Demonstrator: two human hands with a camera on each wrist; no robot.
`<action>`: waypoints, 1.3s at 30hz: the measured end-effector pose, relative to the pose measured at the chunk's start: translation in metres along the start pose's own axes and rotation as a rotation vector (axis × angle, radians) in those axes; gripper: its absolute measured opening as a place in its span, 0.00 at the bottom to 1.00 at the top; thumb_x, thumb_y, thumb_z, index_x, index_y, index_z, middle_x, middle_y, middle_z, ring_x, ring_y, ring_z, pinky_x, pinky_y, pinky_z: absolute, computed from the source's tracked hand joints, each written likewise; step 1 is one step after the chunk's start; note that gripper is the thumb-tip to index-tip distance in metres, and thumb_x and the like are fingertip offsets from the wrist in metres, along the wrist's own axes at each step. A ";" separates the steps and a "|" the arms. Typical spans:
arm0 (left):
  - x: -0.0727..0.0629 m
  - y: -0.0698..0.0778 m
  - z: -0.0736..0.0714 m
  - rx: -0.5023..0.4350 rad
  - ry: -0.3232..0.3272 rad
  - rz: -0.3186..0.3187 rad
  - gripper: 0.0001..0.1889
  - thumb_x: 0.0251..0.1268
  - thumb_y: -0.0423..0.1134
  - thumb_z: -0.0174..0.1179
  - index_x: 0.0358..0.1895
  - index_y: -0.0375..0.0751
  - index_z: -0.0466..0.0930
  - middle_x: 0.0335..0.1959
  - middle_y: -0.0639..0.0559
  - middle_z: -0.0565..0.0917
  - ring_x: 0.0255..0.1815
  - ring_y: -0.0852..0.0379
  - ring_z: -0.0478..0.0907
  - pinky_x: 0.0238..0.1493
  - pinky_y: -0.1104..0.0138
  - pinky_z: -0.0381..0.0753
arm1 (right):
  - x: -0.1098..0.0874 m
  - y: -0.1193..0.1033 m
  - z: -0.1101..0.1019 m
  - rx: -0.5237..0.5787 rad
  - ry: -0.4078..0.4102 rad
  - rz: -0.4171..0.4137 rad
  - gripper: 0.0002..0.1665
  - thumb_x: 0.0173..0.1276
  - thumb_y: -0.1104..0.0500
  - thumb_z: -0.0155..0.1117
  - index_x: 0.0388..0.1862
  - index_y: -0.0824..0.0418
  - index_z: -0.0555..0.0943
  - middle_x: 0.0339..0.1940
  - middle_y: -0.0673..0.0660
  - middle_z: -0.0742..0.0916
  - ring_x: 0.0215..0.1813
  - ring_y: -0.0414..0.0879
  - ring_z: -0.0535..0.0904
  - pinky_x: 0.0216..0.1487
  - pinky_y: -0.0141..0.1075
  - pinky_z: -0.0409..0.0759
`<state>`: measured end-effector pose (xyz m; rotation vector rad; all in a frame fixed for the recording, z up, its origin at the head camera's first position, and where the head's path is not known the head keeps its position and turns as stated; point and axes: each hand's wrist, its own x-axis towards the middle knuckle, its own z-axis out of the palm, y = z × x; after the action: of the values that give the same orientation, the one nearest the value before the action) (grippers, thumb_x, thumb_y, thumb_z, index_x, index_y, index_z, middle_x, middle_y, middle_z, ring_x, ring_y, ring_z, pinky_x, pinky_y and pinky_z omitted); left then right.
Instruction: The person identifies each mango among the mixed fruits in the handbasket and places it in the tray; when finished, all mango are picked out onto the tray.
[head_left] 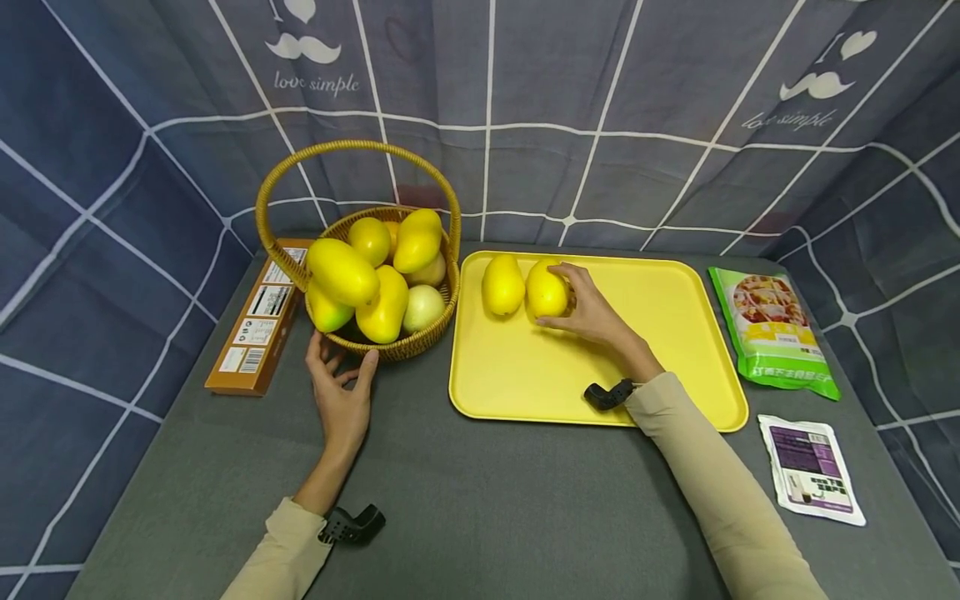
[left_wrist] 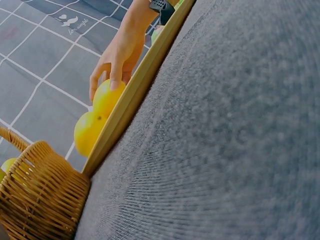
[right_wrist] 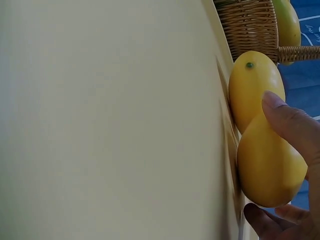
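A yellow mango (head_left: 546,290) lies on the yellow tray (head_left: 517,379) with my right hand (head_left: 596,315) gripping it, thumb on the near side and fingers round the far side. Close beside it on the left lies a second mango (head_left: 502,286); in the right wrist view the held mango (right_wrist: 270,167) overlaps this other mango (right_wrist: 252,87). My left hand (head_left: 341,404) is at the near side of a wicker basket (head_left: 423,340), thumb and fingers spread, fingertips right at its wall. Mangoes (head_left: 343,272) and rounder fruits, one pale green (head_left: 423,308), fill the basket.
Left of the basket a long brown box (head_left: 251,342) with white labels lies partly behind it. Right of the tray are a green food packet (head_left: 776,329) and a white and purple pouch (head_left: 812,469). A checked blue-grey cloth (head_left: 540,175) hangs behind the table.
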<state>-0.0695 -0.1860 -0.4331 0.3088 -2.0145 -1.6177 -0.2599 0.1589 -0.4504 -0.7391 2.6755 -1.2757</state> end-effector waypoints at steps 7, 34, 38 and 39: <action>-0.001 -0.001 -0.002 0.006 -0.005 -0.003 0.41 0.68 0.36 0.61 0.78 0.40 0.46 0.74 0.39 0.57 0.68 0.43 0.64 0.49 0.73 0.72 | -0.003 -0.003 -0.001 0.005 -0.007 -0.008 0.57 0.51 0.52 0.82 0.75 0.56 0.60 0.72 0.65 0.62 0.67 0.59 0.66 0.63 0.53 0.73; 0.004 -0.017 -0.002 0.012 0.014 0.003 0.42 0.67 0.38 0.63 0.78 0.50 0.47 0.74 0.43 0.59 0.67 0.45 0.65 0.52 0.59 0.74 | 0.026 -0.128 0.024 -0.107 -0.051 -0.445 0.49 0.55 0.47 0.78 0.73 0.52 0.66 0.75 0.58 0.64 0.75 0.52 0.61 0.70 0.52 0.67; 0.006 -0.027 -0.002 0.014 0.017 0.019 0.42 0.67 0.39 0.63 0.78 0.54 0.47 0.73 0.46 0.60 0.67 0.46 0.65 0.51 0.64 0.75 | 0.038 -0.153 0.040 -0.088 -0.087 -0.526 0.46 0.55 0.47 0.78 0.70 0.56 0.69 0.73 0.62 0.66 0.75 0.52 0.62 0.69 0.47 0.69; 0.005 -0.022 -0.003 0.008 0.015 0.017 0.42 0.67 0.37 0.63 0.78 0.50 0.47 0.74 0.44 0.59 0.68 0.44 0.65 0.51 0.60 0.74 | 0.042 -0.160 0.044 -0.082 -0.099 -0.542 0.45 0.55 0.47 0.78 0.69 0.57 0.70 0.73 0.63 0.66 0.75 0.52 0.62 0.69 0.46 0.69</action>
<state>-0.0757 -0.1963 -0.4520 0.3051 -2.0073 -1.5934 -0.2222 0.0228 -0.3533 -1.5716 2.5460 -1.1761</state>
